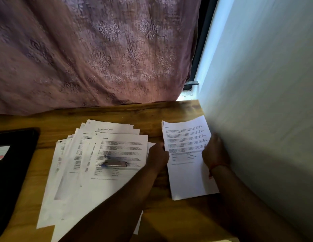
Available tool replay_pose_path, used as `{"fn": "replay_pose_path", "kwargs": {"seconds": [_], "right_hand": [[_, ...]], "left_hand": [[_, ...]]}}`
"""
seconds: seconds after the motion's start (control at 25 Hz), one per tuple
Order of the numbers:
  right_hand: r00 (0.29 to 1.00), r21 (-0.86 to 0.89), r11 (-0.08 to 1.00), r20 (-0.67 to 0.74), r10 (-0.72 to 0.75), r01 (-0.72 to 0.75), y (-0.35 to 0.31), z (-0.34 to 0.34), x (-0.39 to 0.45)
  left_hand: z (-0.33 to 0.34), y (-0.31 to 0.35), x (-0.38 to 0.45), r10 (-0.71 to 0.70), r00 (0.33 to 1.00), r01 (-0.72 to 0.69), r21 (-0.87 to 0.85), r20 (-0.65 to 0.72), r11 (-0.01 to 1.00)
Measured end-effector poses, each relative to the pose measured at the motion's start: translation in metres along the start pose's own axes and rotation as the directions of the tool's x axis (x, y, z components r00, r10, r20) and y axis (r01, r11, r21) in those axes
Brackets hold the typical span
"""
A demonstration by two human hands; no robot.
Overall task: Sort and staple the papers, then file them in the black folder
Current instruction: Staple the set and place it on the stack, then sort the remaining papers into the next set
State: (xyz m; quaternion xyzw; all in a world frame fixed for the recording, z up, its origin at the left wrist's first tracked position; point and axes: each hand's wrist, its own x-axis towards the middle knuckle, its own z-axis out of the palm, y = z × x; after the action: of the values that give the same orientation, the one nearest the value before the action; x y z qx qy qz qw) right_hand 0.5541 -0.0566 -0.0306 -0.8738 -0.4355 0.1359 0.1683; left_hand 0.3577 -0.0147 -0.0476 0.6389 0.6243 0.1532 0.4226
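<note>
At the frame's lower right, your left hand (pixel 157 158) and right hand (pixel 214 151) gripped a sorted sheaf (pixel 187 154); stapling probably came next, with the stapler (pixel 113 163).

So from my feed, the loose pile of papers (pixel 99 172) is spread across the middle of the table (pixel 152 110), with the stapler (pixel 113 163) lying on top of it and the folder (pixel 12 163) off at the left edge. A smaller stack (pixel 185 154) lies right of the pile, next to the wall (pixel 266 102), the left hand (pixel 157 158) holding its left edge and the right hand (pixel 215 151) its right edge. Behind the table hangs the curtain (pixel 91 49).
</note>
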Motion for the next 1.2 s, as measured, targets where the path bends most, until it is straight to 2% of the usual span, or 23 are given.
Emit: {"fn": "replay_pose_path", "kwargs": {"seconds": [0.12, 0.2, 0.4, 0.56, 0.72, 0.84, 0.92, 1.04, 1.12, 1.2], "right_hand": [[0.994, -0.107, 0.990, -0.047, -0.096, 0.091, 0.001, 0.008, -0.007], [0.992, -0.164, 0.981, -0.053, -0.111, 0.101, 0.002, 0.012, -0.010], [0.988, -0.135, 0.985, -0.096, -0.123, 0.109, -0.002, 0.021, -0.015], [0.941, -0.121, 0.960, -0.202, -0.273, 0.252, -0.040, 0.023, -0.035], [0.912, 0.019, 0.912, -0.038, -0.409, 0.410, -0.114, 0.058, -0.103], [0.800, -0.011, 0.810, 0.164, -0.577, 0.587, -0.159, 0.093, -0.148], [0.747, -0.076, 0.756, 0.244, -0.618, 0.650, -0.187, 0.114, -0.165], [0.781, -0.186, 0.764, 0.259, -0.568, 0.617, -0.218, 0.136, -0.180], [0.805, -0.229, 0.772, 0.200, -0.559, 0.593, -0.226, 0.141, -0.186], [0.852, -0.212, 0.826, 0.125, -0.508, 0.523, -0.219, 0.140, -0.189]], "left_hand": [[-0.004, 0.000, -0.002, 0.034, 0.998, -0.030, 0.065, -0.050, 0.997], [-0.009, 0.000, -0.003, 0.057, 0.996, -0.050, 0.106, -0.070, 0.993], [-0.032, -0.003, -0.013, 0.075, 0.993, -0.059, 0.165, -0.091, 0.985], [-0.068, -0.023, -0.025, 0.131, 0.962, -0.079, 0.215, -0.241, 0.973], [-0.126, -0.084, -0.042, 0.185, 0.925, -0.108, 0.237, -0.333, 0.965], [-0.167, -0.133, -0.055, 0.196, 0.912, -0.100, 0.266, -0.361, 0.959], [-0.189, -0.164, -0.062, 0.186, 0.937, -0.084, 0.327, -0.297, 0.941], [-0.203, -0.196, -0.069, 0.244, 0.964, -0.171, 0.454, -0.106, 0.874], [-0.205, -0.206, -0.069, 0.267, 0.964, -0.226, 0.493, -0.013, 0.840], [-0.203, -0.209, -0.070, 0.307, 0.950, -0.282, 0.560, 0.051, 0.779]]}}
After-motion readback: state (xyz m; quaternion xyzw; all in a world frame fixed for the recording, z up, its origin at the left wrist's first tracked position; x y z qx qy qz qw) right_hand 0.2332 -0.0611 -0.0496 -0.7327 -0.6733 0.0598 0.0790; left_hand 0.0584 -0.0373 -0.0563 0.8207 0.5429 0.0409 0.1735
